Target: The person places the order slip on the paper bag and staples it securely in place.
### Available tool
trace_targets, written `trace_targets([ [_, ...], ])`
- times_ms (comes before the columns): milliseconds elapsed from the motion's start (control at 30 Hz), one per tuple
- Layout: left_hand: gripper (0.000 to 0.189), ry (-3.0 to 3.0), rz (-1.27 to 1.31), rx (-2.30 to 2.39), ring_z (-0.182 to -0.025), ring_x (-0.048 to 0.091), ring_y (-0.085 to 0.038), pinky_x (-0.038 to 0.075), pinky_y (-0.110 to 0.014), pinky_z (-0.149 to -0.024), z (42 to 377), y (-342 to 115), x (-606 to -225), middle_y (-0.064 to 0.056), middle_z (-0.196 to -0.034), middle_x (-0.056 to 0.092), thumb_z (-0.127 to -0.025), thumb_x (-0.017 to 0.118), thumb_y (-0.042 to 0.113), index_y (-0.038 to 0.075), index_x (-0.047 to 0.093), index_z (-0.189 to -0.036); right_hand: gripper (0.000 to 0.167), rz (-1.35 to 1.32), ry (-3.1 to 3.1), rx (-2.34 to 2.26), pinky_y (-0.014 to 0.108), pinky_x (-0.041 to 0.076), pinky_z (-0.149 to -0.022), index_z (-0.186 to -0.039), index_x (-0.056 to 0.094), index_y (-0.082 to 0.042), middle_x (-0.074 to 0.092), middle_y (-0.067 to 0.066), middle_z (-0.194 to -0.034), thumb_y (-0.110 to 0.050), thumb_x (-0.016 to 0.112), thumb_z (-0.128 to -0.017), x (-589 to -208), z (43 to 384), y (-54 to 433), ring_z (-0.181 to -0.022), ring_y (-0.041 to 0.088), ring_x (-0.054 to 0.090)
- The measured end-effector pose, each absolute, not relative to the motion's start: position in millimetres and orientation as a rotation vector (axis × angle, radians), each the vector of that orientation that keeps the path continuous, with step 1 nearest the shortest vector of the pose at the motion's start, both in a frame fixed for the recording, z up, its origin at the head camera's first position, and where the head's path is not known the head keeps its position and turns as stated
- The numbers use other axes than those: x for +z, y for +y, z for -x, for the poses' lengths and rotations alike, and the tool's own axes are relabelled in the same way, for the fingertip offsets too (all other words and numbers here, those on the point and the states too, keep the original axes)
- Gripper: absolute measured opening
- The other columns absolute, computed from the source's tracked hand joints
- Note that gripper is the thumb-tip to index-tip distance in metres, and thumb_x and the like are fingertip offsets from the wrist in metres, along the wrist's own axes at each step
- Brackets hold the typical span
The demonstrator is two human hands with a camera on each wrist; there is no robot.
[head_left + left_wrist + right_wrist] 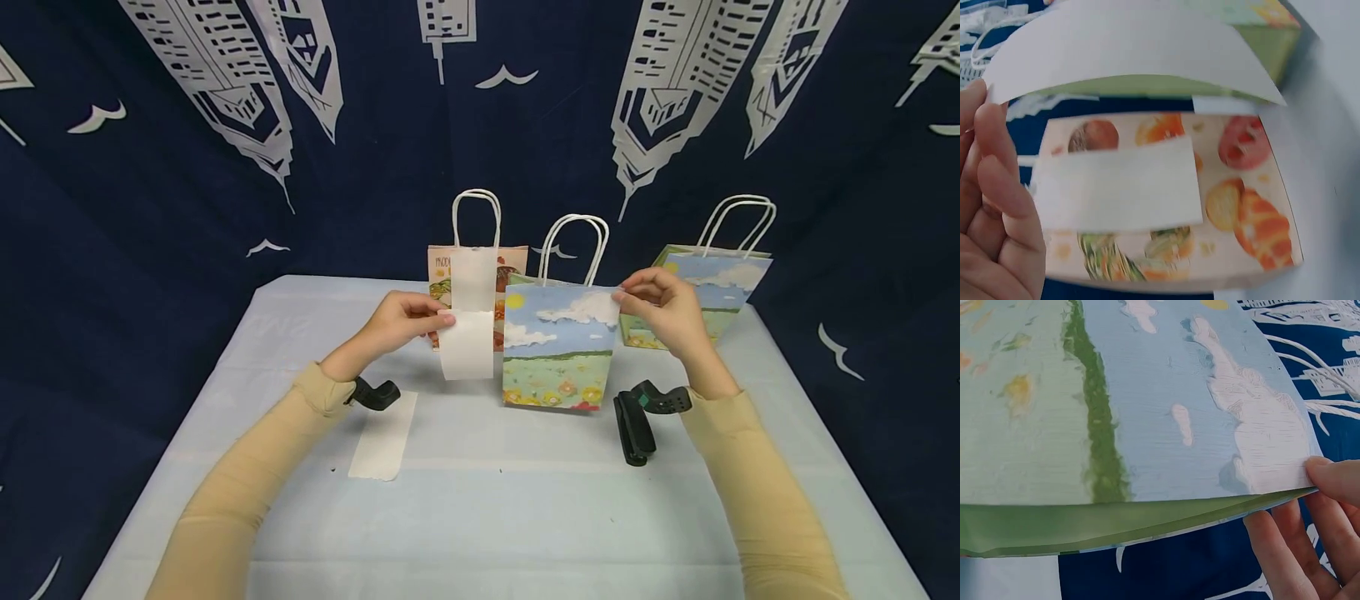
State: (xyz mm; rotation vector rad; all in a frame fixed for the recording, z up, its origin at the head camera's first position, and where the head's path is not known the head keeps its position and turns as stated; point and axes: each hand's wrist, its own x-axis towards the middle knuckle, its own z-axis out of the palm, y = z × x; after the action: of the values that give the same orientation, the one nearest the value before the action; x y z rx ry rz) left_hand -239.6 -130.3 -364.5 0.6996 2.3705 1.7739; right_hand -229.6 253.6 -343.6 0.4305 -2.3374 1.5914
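My left hand (pixel 397 321) pinches the upper left edge of a blank white paper slip (pixel 467 346), which bows in the left wrist view. Behind it stands a food-print paper bag (pixel 512 258), a second white slip (pixel 1119 184) lying over its front. With thumb and fingers, my right hand (pixel 667 308) pinches the upper right edge of a paper gift bag (pixel 558 350) printed with sky, clouds and a flower meadow. This bag stands upright, its white twisted handles (pixel 576 221) raised. The held slip is beside the bag's left edge; whether they touch, I cannot tell.
Another meadow-print bag (pixel 723 287) stands behind my right hand. A white paper strip (pixel 384 437) lies flat near my left wrist. Below my right wrist is a black stapler-like object (pixel 635 429). A dark blue patterned cloth (pixel 375 167) hangs behind the white-covered table (pixel 487 525).
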Motion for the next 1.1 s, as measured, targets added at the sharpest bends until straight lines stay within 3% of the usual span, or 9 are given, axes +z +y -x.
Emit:
trace_targets([
  [233, 0.015, 2.381, -0.706, 1.867, -0.067, 0.064, -0.016, 0.052, -0.032, -0.059, 234.2, -112.1, -361.0, -0.003, -0.075, 0.069, -0.081, 0.075, 0.011, -0.003, 0.070, -0.087, 0.018, -0.492, -2.305, 1.616, 0.019, 0.053, -0.068, -0.096, 0.058, 0.007, 0.068, -0.012, -0.082, 0.000, 0.069, -0.084, -347.6, 223.9, 241.7, -0.071, 0.006, 0.065],
  [433, 0.014, 2.322, -0.707, 1.983, -0.061, 0.063, -0.021, 0.051, -0.026, -0.053, 226.5, -99.9, -359.6, -0.002, -0.072, 0.068, -0.079, 0.076, 0.006, -0.005, 0.070, -0.084, 0.017, -0.538, -2.300, 1.659, 0.020, 0.053, -0.067, -0.096, 0.058, 0.006, 0.068, -0.011, -0.083, 0.000, 0.068, -0.084, -350.0, 219.1, 233.5, -0.073, 0.007, 0.065],
  [733, 0.017, 2.293, -0.574, 2.100, -0.054, 0.060, -0.015, 0.054, -0.027, -0.054, 213.5, -89.8, -359.6, -0.002, -0.070, 0.068, -0.076, 0.078, 0.007, -0.005, 0.070, -0.085, 0.016, -0.576, -2.331, 1.667, 0.022, 0.053, -0.072, -0.096, 0.058, 0.006, 0.068, -0.008, -0.086, 0.000, 0.068, -0.085, -353.5, 212.3, 218.6, -0.075, 0.008, 0.066],
  [800, 0.018, 2.308, -0.563, 2.118, -0.056, 0.063, -0.023, 0.056, -0.036, -0.058, 212.0, -88.3, -360.5, -0.003, -0.072, 0.069, -0.076, 0.079, 0.007, -0.006, 0.070, -0.085, 0.015, -0.578, -2.341, 1.659, 0.021, 0.053, -0.071, -0.096, 0.058, 0.007, 0.069, -0.003, -0.086, 0.001, 0.067, -0.085, -348.5, 206.9, 212.1, -0.074, 0.008, 0.065],
  [933, 0.019, 2.328, -0.540, 2.150, -0.058, 0.065, -0.025, 0.057, -0.038, -0.059, 209.9, -85.2, -361.8, -0.007, -0.073, 0.070, -0.076, 0.078, 0.006, -0.007, 0.070, -0.086, 0.012, -0.606, -2.351, 1.640, 0.021, 0.054, -0.070, -0.094, 0.058, 0.010, 0.068, 0.011, -0.085, 0.007, 0.065, -0.084, -338.7, 196.9, 200.3, -0.075, 0.007, 0.065],
  [1100, 0.019, 2.382, -0.519, 2.095, -0.056, 0.065, -0.016, 0.053, -0.026, -0.053, 204.9, -82.1, -361.3, -0.009, -0.070, 0.069, -0.077, 0.078, 0.010, -0.005, 0.071, -0.086, 0.011, -0.625, -2.381, 1.612, 0.020, 0.054, -0.069, -0.094, 0.059, 0.011, 0.067, 0.017, -0.087, 0.009, 0.063, -0.084, -336.0, 191.3, 193.3, -0.078, 0.007, 0.064],
])
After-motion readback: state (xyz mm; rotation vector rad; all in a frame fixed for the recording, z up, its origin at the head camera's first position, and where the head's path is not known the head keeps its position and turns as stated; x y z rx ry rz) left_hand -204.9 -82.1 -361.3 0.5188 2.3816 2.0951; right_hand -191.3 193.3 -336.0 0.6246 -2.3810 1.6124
